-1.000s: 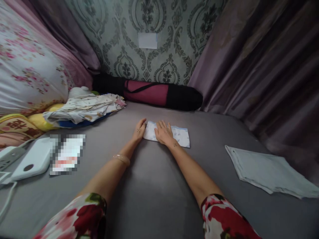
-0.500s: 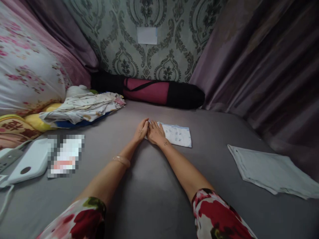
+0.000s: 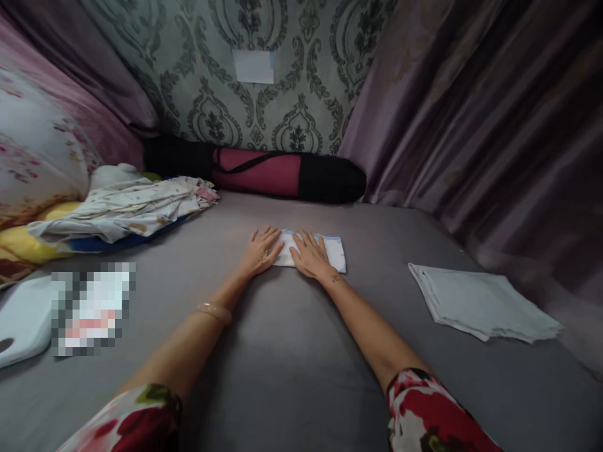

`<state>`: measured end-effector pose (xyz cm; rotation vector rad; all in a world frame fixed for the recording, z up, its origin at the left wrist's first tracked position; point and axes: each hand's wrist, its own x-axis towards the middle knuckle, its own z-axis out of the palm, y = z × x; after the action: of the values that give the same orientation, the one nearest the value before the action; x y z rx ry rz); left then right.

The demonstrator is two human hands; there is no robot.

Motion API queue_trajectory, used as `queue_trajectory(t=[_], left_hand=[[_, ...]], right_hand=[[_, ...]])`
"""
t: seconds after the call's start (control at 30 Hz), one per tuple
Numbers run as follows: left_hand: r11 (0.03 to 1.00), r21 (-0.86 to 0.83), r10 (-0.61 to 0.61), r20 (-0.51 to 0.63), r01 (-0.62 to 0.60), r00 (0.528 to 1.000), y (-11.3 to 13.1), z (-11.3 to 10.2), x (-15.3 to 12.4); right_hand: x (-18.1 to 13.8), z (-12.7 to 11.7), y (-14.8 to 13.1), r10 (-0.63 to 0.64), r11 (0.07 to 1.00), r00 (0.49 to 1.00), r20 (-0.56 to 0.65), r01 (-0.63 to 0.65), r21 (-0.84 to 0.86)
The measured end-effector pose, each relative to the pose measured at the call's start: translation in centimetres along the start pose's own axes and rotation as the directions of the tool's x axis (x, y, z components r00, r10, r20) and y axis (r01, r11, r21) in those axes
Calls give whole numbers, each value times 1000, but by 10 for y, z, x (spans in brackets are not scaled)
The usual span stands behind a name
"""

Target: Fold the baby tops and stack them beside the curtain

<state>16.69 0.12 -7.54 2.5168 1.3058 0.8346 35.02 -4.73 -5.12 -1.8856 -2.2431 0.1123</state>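
A small folded white cloth with a blue print (image 3: 330,250) lies on the grey bed sheet (image 3: 292,351) ahead of me. My left hand (image 3: 260,251) lies flat, fingers spread, on the cloth's left end. My right hand (image 3: 308,254) presses flat on its middle, fingers stretched out. Both hands rest side by side and hold nothing. A pale bangle sits on my left wrist.
A folded pale grey cloth (image 3: 475,301) lies to the right. A pile of printed fabrics (image 3: 127,204) and pillows sits at the left. A maroon and black roll bag (image 3: 264,172) lies against the patterned wall. A purple curtain (image 3: 494,125) hangs on the right. A white device (image 3: 21,317) is at the left edge.
My hands were together at the cloth's left edge; now they lie apart and flat on it. The view has shifted so everything sits further left.
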Motion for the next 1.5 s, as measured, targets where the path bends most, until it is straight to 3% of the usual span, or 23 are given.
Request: queue_trajectory(t=[0.33, 0.43, 0.63, 0.83, 1.03, 1.27, 1.5], left_hand=[[994, 105, -47, 187, 28, 981, -4, 7, 3], [994, 106, -52, 194, 32, 980, -7, 10, 4], [992, 122, -70, 248, 41, 966, -13, 14, 6], [988, 129, -123, 328, 85, 937, -9, 8, 10], [983, 164, -133, 324, 83, 937, -16, 1, 40], [970, 1, -222, 392, 241, 893, -40, -4, 86], [946, -37, -268, 471, 322, 840, -34, -16, 92]], right_hand=[[3, 5, 1, 2, 998, 1000, 18, -3, 57], [0, -1, 15, 17, 996, 998, 66, -23, 92], [-19, -5, 54, 150, 988, 989, -7, -151, -31], [-22, -2, 61, 175, 984, 984, 42, -173, -46], [-6, -14, 75, 151, 988, 987, 52, -149, -48], [24, -37, 101, 192, 981, 965, 180, -195, 0], [34, -45, 108, 212, 962, 940, 267, -248, 110]])
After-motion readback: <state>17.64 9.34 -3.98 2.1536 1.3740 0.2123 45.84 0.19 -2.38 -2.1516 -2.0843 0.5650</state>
